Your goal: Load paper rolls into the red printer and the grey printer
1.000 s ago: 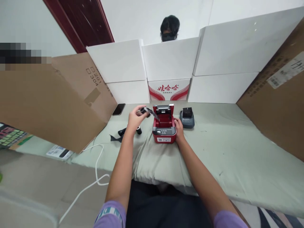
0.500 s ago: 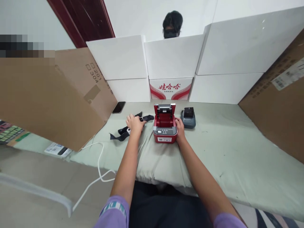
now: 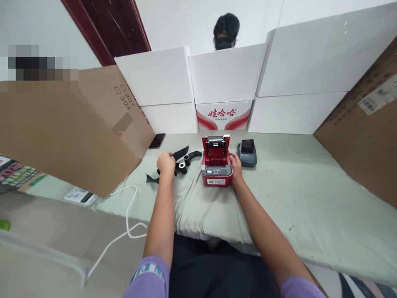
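A small red label printer [image 3: 216,180] stands on the cloth with its lid tipped up, showing a dark roller inside. My right hand [image 3: 236,168] is closed against the printer's right side, some fingers hidden behind it. To the left, my left hand [image 3: 166,162] has its fingers closed on a black ribbon [image 3: 181,153], whose strip sticks out to the right. Two small spools with black ribbon lie beside that hand: a nearer spool [image 3: 182,167] and a farther spool [image 3: 187,159]. Another black strip [image 3: 151,179] trails out below the hand.
A blue-grey device [image 3: 247,160] with a black piece on top stands right of the printer. A phone [image 3: 157,140] lies at the back left. White boxes [image 3: 228,74] line the back, with cardboard [image 3: 102,136] at the left. A white cable [image 3: 127,215] hangs over the front edge.
My left hand has moved left from the spools, leaving them uncovered, and a black ribbon strip now extends from its fingers. My right hand stays at the printer.
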`<state>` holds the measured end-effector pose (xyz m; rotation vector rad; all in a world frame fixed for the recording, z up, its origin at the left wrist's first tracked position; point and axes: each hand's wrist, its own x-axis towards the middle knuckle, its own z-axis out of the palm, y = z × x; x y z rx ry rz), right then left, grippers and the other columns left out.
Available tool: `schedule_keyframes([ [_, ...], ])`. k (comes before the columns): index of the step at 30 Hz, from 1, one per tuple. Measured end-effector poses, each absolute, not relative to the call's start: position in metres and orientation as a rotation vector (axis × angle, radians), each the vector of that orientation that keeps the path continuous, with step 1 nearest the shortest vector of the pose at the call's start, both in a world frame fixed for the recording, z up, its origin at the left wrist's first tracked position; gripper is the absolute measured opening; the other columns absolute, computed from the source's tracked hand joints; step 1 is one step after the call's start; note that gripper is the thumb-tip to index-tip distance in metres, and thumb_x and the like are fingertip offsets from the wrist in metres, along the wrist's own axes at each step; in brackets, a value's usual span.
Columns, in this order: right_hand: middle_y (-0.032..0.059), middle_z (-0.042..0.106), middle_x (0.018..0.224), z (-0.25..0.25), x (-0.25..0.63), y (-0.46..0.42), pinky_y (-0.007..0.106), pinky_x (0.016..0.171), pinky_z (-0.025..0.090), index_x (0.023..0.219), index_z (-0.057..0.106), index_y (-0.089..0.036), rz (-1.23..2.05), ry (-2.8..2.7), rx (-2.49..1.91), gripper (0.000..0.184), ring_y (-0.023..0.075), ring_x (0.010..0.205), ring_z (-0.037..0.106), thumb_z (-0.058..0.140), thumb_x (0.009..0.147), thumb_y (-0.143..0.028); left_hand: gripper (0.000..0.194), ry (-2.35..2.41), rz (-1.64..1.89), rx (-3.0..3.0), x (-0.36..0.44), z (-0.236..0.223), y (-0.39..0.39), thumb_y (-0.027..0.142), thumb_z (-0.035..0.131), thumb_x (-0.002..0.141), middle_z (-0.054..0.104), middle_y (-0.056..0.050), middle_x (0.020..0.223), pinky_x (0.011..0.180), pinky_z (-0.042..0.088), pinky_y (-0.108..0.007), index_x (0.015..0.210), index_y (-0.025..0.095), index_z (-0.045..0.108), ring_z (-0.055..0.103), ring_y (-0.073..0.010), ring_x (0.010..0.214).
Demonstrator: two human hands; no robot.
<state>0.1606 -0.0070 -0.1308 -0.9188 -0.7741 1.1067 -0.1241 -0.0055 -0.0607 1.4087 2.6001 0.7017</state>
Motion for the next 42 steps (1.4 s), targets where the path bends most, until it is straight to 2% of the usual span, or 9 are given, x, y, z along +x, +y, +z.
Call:
schedule_keyframes([
  [6, 0.002, 0.071, 0.096, -0.131, 0.161, -0.006, 0.035, 0.084, 0.05, 0.096, 0.066, -0.022, 1.077, -0.789, -0.943, 0.033, 0.0208, 0.09, 0.062, 0.063, 0.075, -0.048, 0.028, 2.461, 1.227, 1.484, -0.117, -0.057, -0.01, 0.027, 0.052, 0.088, 0.075, -0.013, 0.104, 0.092, 0.052, -0.044, 0.102, 0.021, 0.074, 0.068, -0.0302, 0.104],
  [10, 0.0021, 0.071, 0.096, -0.132, 0.161, -0.005, 0.036, 0.085, 0.05, 0.098, 0.066, -0.023, 1.095, -0.789, -0.938, 0.035, 0.0209, 0.09, 0.062, 0.063, 0.075, -0.049, 0.03, 1.963, 1.805, 1.271, -0.107, -0.047, -0.006, 0.038, 0.052, 0.089, 0.071, -0.01, 0.103, 0.073, 0.059, -0.03, 0.105, 0.019, 0.067, 0.068, -0.0202, 0.091],
  [13, 0.0023, 0.07, 0.097, -0.133, 0.161, -0.005, 0.036, 0.086, 0.049, 0.097, 0.066, -0.022, 1.087, -0.795, -0.937, 0.035, 0.0208, 0.09, 0.062, 0.063, 0.075, -0.049, 0.034, 1.532, 1.963, 1.142, -0.09, -0.035, -0.005, 0.049, 0.055, 0.087, 0.067, -0.008, 0.108, 0.064, 0.058, -0.023, 0.105, 0.021, 0.061, 0.066, -0.0157, 0.091],
  [15, 0.0021, 0.07, 0.097, -0.133, 0.161, -0.005, 0.036, 0.087, 0.049, 0.098, 0.066, -0.022, 1.082, -0.801, -0.93, 0.034, 0.0206, 0.09, 0.062, 0.063, 0.076, -0.049, 0.034, 1.378, 1.919, 1.146, -0.075, -0.025, -0.005, 0.051, 0.055, 0.087, 0.066, -0.007, 0.109, 0.063, 0.057, -0.021, 0.105, 0.023, 0.059, 0.066, -0.0146, 0.091],
  [18, 0.0015, 0.07, 0.095, -0.133, 0.161, -0.006, 0.035, 0.087, 0.049, 0.098, 0.065, -0.022, 1.09, -0.808, -0.922, 0.034, 0.0199, 0.089, 0.062, 0.062, 0.077, -0.048, 0.034, 1.147, 1.802, 1.095, -0.052, -0.005, -0.005, 0.048, 0.06, 0.085, 0.066, -0.005, 0.098, 0.053, 0.05, -0.016, 0.108, 0.023, 0.059, 0.066, -0.0118, 0.076],
  [23, 0.0021, 0.07, 0.097, -0.133, 0.162, -0.005, 0.036, 0.088, 0.049, 0.097, 0.065, -0.022, 1.071, -0.826, -0.937, 0.034, 0.0202, 0.091, 0.062, 0.062, 0.076, -0.049, 0.028, 0.704, 1.472, 1.012, -0.026, 0.023, -0.001, 0.037, 0.065, 0.083, 0.062, -0.001, 0.082, 0.037, 0.032, -0.013, 0.106, 0.021, 0.062, 0.05, -0.0061, 0.053],
  [29, 0.0025, 0.07, 0.097, -0.135, 0.162, -0.003, 0.036, 0.089, 0.049, 0.098, 0.065, -0.022, 1.062, -0.831, -0.958, 0.034, 0.0208, 0.091, 0.063, 0.061, 0.077, -0.049, 0.022, 0.518, 1.263, 0.986, -0.02, 0.018, 0.007, 0.024, 0.056, 0.089, 0.06, -0.001, 0.084, 0.034, 0.027, -0.013, 0.109, 0.023, 0.065, 0.04, -0.0048, 0.049],
  [34, 0.0023, 0.071, 0.099, -0.136, 0.163, -0.004, 0.037, 0.088, 0.05, 0.1, 0.065, -0.023, 1.059, -0.859, -0.979, 0.033, 0.0211, 0.092, 0.063, 0.06, 0.079, -0.049, 0.024, 0.558, 1.212, 0.971, -0.026, 0.01, 0.016, 0.028, 0.055, 0.09, 0.059, -0.002, 0.085, 0.033, 0.026, -0.013, 0.111, 0.025, 0.065, 0.036, -0.0045, 0.047],
  [42, 0.0015, 0.071, 0.097, -0.133, 0.163, -0.005, 0.036, 0.087, 0.049, 0.099, 0.065, -0.023, 1.071, -0.848, -0.984, 0.033, 0.0204, 0.09, 0.063, 0.061, 0.078, -0.048, 0.031, 0.485, 1.123, 1.014, -0.02, 0.015, 0.02, 0.037, 0.065, 0.086, 0.062, -0.003, 0.087, 0.031, 0.024, -0.012, 0.115, 0.024, 0.063, 0.045, -0.0062, 0.052],
])
